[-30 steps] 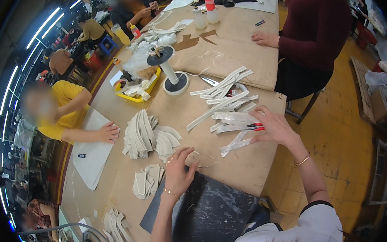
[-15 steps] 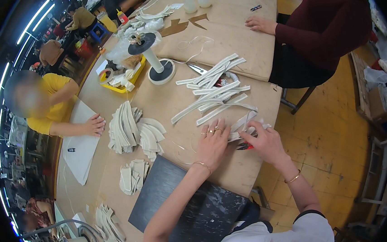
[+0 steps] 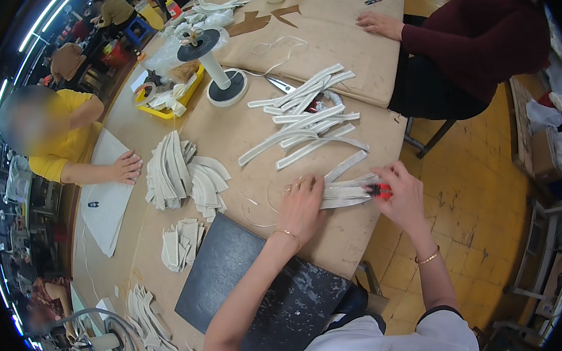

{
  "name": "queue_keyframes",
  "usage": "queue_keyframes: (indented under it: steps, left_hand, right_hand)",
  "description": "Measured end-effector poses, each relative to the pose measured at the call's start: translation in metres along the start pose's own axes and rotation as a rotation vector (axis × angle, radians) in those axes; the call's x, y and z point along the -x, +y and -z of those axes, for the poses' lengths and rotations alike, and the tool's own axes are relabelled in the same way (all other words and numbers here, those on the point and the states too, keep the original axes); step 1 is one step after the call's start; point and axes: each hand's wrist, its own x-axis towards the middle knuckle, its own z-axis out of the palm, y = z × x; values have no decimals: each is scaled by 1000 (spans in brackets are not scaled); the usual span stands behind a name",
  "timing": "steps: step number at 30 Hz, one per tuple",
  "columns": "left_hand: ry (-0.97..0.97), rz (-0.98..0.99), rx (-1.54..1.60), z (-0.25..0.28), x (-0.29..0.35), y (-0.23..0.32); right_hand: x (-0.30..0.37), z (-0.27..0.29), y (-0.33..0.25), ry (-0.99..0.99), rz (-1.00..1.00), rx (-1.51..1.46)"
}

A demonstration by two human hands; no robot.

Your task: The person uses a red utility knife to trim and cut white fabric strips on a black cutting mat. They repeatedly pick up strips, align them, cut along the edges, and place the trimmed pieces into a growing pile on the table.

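Near the table's right edge, my left hand (image 3: 302, 207) is closed over the left end of a few white fabric strips (image 3: 348, 194), pressing them to the table. My right hand (image 3: 401, 196) grips small red-handled thread snips (image 3: 381, 191), whose dark blades are at the strips' right end. Just beyond my hands lies a loose pile of pale strips (image 3: 311, 133) with light edges. Partly under that pile sit large scissors (image 3: 280, 85), their blades showing. A dark cutting board (image 3: 257, 289) lies beneath my left forearm.
Bundles of cream fabric pieces (image 3: 170, 171) lie to the left. Behind them are a yellow tray (image 3: 189, 95) of odds and ends and a spool stand (image 3: 220, 78). One person in yellow sits at the left; another in maroon (image 3: 475, 41) sits at the far right.
My right hand has shifted right and now holds the red-handled snips, which lay under it before. My left hand has moved slightly left and lower. The whole view has shifted a little.
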Motion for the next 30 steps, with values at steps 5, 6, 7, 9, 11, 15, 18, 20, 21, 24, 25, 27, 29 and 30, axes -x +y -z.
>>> queue_keyframes:
  steps: [5,6,7,9,11,15,18,20,21,24,25,27,29,30]
  left_hand:
    - [-47,-9,-115,-6,-10,15]
    - [1,-27,-175,-11,-8,19]
    - [15,-32,-251,-15,-6,22]
    - [-15,-21,-293,-20,1,21]
    - [-101,8,-223,-20,10,16]
    - [-87,-9,-178,-7,32,5]
    - [-106,-25,-184,8,41,2]
    - [-87,-27,-188,18,48,4]
    - [-118,-34,-174,24,53,4]
    - [-132,-8,-112,39,82,3]
    - [-94,2,-84,44,98,3]
    - [-63,66,-67,48,135,2]
    - [-80,154,-69,46,171,5]
    - [-209,245,-30,44,186,4]
  right_hand:
    - [-53,-20,0,12,-29,-167]
    - [-62,-26,1,-10,5,-108]
    - [-70,-32,1,-28,1,-90]
    - [-81,-42,1,-74,-17,-51]
    - [-88,-45,3,-176,-41,34]
    - [-93,-35,6,-246,-43,34]
    - [-97,-23,7,-332,-78,-14]
    - [-103,-15,10,-424,-132,-1]
    - [-106,-13,11,-458,-109,-36]
    - [-112,-13,9,-367,-36,102]
    - [-109,-14,4,-266,-2,196]
    - [-103,-16,-9,-153,5,222]
    - [-89,-14,-28,-193,66,114]
    - [-79,-14,-42,-246,69,66]
